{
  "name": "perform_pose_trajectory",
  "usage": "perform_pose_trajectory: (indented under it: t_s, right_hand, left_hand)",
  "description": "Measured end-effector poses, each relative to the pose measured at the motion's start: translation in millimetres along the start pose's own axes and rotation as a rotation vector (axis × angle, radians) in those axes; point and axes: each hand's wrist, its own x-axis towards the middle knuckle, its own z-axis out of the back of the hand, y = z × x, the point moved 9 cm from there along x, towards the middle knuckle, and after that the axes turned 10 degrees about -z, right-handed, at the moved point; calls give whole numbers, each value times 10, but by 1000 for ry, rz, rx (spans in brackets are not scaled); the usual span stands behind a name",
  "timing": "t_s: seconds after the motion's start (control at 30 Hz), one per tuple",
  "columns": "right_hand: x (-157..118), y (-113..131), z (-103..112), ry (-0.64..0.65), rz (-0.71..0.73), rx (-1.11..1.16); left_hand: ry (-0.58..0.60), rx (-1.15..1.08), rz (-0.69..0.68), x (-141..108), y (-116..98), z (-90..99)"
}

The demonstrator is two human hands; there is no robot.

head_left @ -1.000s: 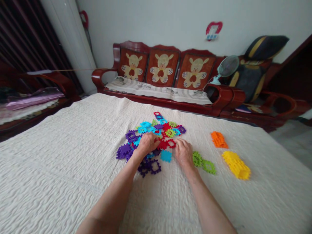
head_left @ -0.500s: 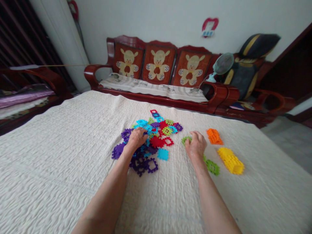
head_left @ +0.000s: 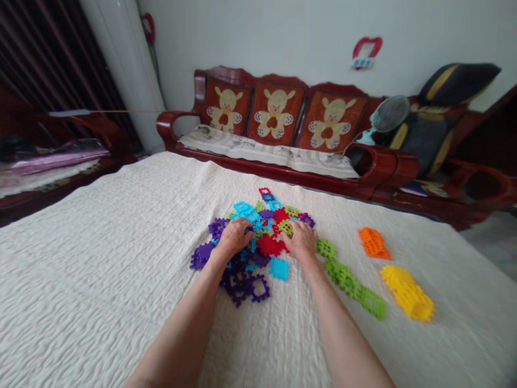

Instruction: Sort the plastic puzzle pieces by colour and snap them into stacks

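A pile of flat toothed plastic building tiles in several colours lies on a white quilted cover. My left hand rests on the pile's left part, over light blue and purple tiles, its fingers curved and thumb apart. My right hand is at the pile's right side, thumb and fingers apart beside a green tile and a red tile. Part of the red tiles is hidden behind it. A loose light blue tile lies between my forearms.
Right of my right hand lie a loose green tile and a row of green tiles. Farther right are an orange block of tiles and a longer yellow one. A wooden sofa stands beyond the cover.
My right hand has moved left from beside the loose green tile to the pile. My left hand stays on the pile. The view has shifted a little, and the green row shows more fully.
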Motion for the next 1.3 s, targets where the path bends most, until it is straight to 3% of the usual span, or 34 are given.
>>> perform_pose_trajectory:
  t_s: [0.17,0.3,0.43,0.63,0.7,0.77,0.9,1.0,1.13,1.3]
  right_hand:
    - [-1,-22,108,-135,85,173]
    - [82,-175,245,-240,58,264]
    - [167,-519,348,-283,-91,206]
    - [133,-971,532,-298,-380,74]
    - [128,-881,594,-324,-370,78]
    - [140,-595,581,-308,-234,169]
    - [33,173,264,-48,49,311]
    - [-158,525,72,60,99,181]
    - [-323,671,44,73,121,58]
    - [-298,645,-11,94,106,131]
  left_hand:
    - [-42,-20,-2,16,-23,130]
    - [-119,105,190,-57,242,337]
    - [-43,159,388,-166,543,341]
    - [89,168,407,-163,627,184]
    - [106,168,395,-145,619,148]
    - [99,156,388,-132,620,129]
    - [28,107,374,-113,646,134]
    - [-35,58,365,-102,669,156]
    - [-109,4,340,-72,667,195]
    - [-244,-126,364,-61,702,251]
